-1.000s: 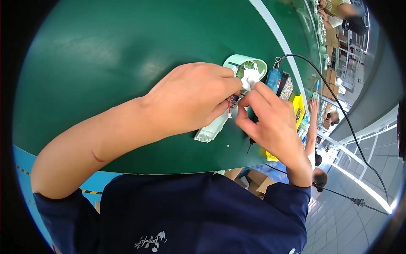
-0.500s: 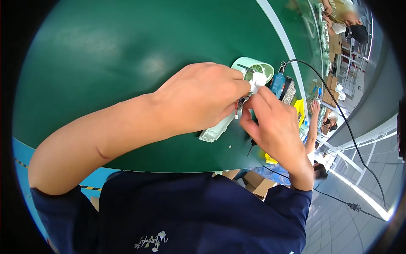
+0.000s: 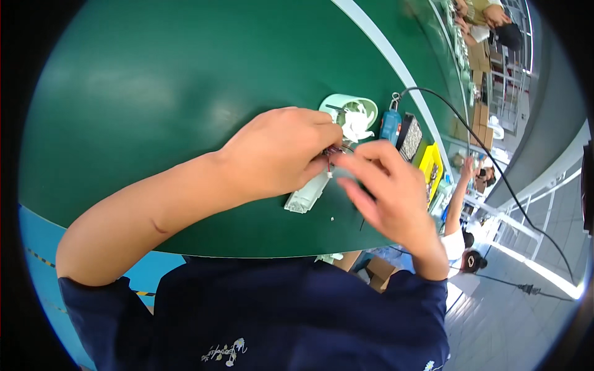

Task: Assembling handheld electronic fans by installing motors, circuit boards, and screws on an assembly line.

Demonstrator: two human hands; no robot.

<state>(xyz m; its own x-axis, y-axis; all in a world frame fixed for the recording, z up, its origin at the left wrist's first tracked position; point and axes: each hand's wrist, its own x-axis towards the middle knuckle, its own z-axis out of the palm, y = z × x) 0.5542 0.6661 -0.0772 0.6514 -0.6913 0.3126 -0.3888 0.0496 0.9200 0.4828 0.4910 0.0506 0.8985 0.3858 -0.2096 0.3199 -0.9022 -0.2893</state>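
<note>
A pale green plastic housing lies on the table, with a round cup end (image 3: 331, 102) and a long handle part (image 3: 305, 199). White fan blades (image 3: 357, 122) show inside the cup. My left hand (image 3: 286, 148) arches over the middle of the housing, fingers closed on a small dark part with a red wire (image 3: 330, 166). Most of that part is hidden by the fingers. At its right, my right hand (image 3: 390, 193) has its thumb and fingers apart; the index fingertip is at the small part, though whether it touches is unclear.
A blue electric screwdriver (image 3: 390, 127) with a black cable lies beyond the cup. Next to it are a dark tray of small metal pieces (image 3: 410, 137) and a yellow bin (image 3: 429, 162). A white strip (image 3: 377, 37) crosses the green table (image 3: 154, 80). Other people work at the right.
My right hand's thumb and fingers have spread from a pinch near the small part. The white fan blades are more exposed as my left hand sits lower from the cup. The view has shifted slightly.
</note>
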